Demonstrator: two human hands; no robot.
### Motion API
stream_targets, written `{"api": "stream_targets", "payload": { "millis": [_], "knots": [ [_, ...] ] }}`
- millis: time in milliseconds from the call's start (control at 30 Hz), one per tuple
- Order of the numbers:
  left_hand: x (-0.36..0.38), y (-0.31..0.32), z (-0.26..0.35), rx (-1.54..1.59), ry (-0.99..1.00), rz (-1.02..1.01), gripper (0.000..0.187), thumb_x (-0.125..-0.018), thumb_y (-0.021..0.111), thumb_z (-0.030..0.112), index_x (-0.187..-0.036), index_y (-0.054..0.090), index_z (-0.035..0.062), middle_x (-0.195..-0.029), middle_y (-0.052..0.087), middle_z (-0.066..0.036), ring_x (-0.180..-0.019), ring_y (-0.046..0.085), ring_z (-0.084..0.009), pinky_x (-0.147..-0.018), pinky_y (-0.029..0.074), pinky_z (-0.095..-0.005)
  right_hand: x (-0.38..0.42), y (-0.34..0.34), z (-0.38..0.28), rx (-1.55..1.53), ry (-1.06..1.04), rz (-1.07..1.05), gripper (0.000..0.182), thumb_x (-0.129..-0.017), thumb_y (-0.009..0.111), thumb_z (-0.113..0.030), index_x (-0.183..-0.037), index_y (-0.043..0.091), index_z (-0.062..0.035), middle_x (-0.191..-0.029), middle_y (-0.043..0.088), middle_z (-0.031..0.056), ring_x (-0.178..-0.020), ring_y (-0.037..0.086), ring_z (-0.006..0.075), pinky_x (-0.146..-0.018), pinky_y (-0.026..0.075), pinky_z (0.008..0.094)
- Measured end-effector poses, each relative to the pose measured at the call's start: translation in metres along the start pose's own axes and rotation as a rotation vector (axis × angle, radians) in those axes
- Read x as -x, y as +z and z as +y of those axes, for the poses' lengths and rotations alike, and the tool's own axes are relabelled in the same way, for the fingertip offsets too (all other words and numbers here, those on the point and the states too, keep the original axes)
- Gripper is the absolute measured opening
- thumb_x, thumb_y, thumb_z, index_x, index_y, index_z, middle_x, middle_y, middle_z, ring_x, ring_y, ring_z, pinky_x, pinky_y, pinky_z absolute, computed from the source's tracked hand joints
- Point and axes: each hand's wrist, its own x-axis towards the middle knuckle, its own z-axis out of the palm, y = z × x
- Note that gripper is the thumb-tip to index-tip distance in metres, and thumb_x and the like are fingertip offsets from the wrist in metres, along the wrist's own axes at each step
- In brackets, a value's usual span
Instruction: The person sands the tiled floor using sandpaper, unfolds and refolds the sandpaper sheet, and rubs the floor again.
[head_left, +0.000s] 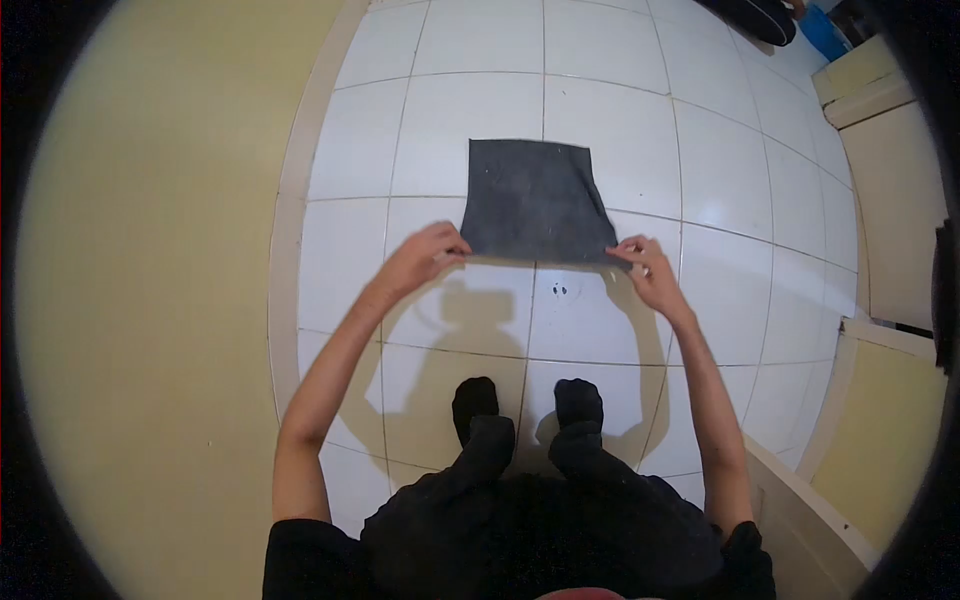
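Observation:
A dark grey, roughly square cloth [535, 200] stretches out in front of me, over the white tiled floor. Its near left corner is pinched between the thumb and fingers of my left hand [428, 252]. At the near right corner, my right hand [648, 268] grips it the same way. The near edge runs nearly straight from one hand to the other, while the right side curves inward a little. Small pale specks show on its surface.
My feet in black socks [476, 405] stand on the tiles [450, 320] below the cloth. Two small dark marks [560, 290] lie just under its near edge. A yellow wall [170, 300] rises at left; a door frame [850, 340] and a blue container [823, 35] are at right.

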Motion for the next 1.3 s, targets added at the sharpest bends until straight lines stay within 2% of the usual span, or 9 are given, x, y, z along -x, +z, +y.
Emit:
{"api": "stream_targets", "payload": {
  "millis": [367,467,767,867,967,1033,1133,1233,1300],
  "knots": [
    [-0.020,0.012,-0.029,0.193,-0.206,0.047,0.013,-0.093,0.076,0.010,-0.103,0.071,0.0028,-0.097,0.071,-0.008,-0.090,0.068,-0.0178,-0.084,0.054,-0.0308,-0.065,-0.006,0.001,-0.161,-0.099,-0.013,0.024,-0.093,0.064,-0.007,-0.114,0.074,-0.0049,-0.107,0.075,0.0115,-0.104,0.065,0.0313,-0.097,0.050,0.0400],
    [-0.057,0.003,-0.061,0.239,-0.247,0.151,0.016,-0.097,0.074,0.014,-0.107,0.069,0.0027,-0.098,0.071,-0.008,-0.087,0.066,-0.0162,-0.082,0.053,-0.0304,-0.119,-0.010,0.010,-0.130,0.083,-0.051,0.017,-0.101,0.060,-0.011,-0.110,0.071,-0.0004,-0.098,0.073,0.0095,-0.088,0.063,0.0201,-0.084,0.050,0.0342],
    [-0.133,-0.002,-0.096,-0.055,-0.458,0.199,0.024,-0.100,0.069,0.017,-0.118,0.064,0.0023,-0.110,0.072,-0.013,-0.095,0.068,-0.0254,-0.085,0.053,-0.0367,-0.161,0.032,0.074,-0.190,0.326,0.186,0.023,-0.098,0.063,-0.009,-0.118,0.067,-0.0003,-0.096,0.070,0.0191,-0.085,0.067,0.0323,-0.081,0.053,0.0409],
    [-0.138,0.005,-0.095,-0.438,-0.117,0.366,0.031,-0.100,0.068,0.019,-0.128,0.062,0.0062,-0.133,0.064,-0.017,-0.120,0.062,-0.0314,-0.100,0.050,-0.0419,-0.154,0.039,0.050,0.346,-0.042,0.677,0.024,-0.095,0.064,-0.008,-0.118,0.067,-0.0022,-0.105,0.069,0.0172,-0.089,0.066,0.0346,-0.083,0.054,0.0419],
    [-0.162,0.024,-0.107,-0.224,0.112,0.279,0.038,-0.097,0.071,0.019,-0.132,0.060,0.0075,-0.141,0.058,-0.017,-0.130,0.054,-0.0329,-0.109,0.045,-0.0451,-0.131,0.046,0.022,0.192,0.015,0.570,0.026,-0.093,0.065,-0.008,-0.118,0.068,-0.0038,-0.115,0.066,0.0147,-0.098,0.063,0.0337,-0.086,0.053,0.0436],
    [-0.175,0.040,-0.095,-0.263,0.056,0.153,0.040,-0.094,0.074,0.026,-0.126,0.062,0.0054,-0.123,0.064,-0.015,-0.118,0.059,-0.0328,-0.103,0.046,-0.0444,-0.117,0.068,0.004,-0.223,0.184,0.252,0.026,-0.091,0.068,-0.009,-0.116,0.069,-0.0042,-0.115,0.063,0.0146,-0.107,0.059,0.0350,-0.093,0.050,0.0454],
    [-0.189,0.047,-0.079,-0.517,-0.028,-0.043,0.036,-0.091,0.076,0.030,-0.115,0.064,0.0045,-0.108,0.066,-0.011,-0.106,0.059,-0.0334,-0.090,0.049,-0.0425,-0.104,0.087,-0.010,0.246,-0.107,0.142,0.023,-0.088,0.072,-0.013,-0.110,0.071,-0.0062,-0.102,0.061,0.0100,-0.101,0.059,0.0294,-0.085,0.048,0.0419],
    [-0.204,0.034,-0.068,-0.327,-0.020,-0.134,0.030,-0.088,0.076,0.023,-0.108,0.065,0.0039,-0.104,0.067,-0.011,-0.098,0.063,-0.0315,-0.087,0.050,-0.0411,-0.099,0.093,0.006,0.539,-0.324,0.171,0.022,-0.085,0.075,-0.017,-0.105,0.073,-0.0078,-0.099,0.060,0.0077,-0.096,0.058,0.0251,-0.080,0.044,0.0378],
    [-0.205,0.019,-0.051,-0.001,-0.264,-0.222,0.027,-0.087,0.077,0.015,-0.108,0.065,0.0027,-0.103,0.071,-0.009,-0.093,0.065,-0.0218,-0.087,0.051,-0.0354,-0.098,0.089,0.014,0.665,-0.423,0.224,0.022,-0.083,0.076,-0.018,-0.102,0.074,-0.0084,-0.098,0.059,0.0068,-0.093,0.057,0.0229,-0.077,0.042,0.0359]
  ]
}}
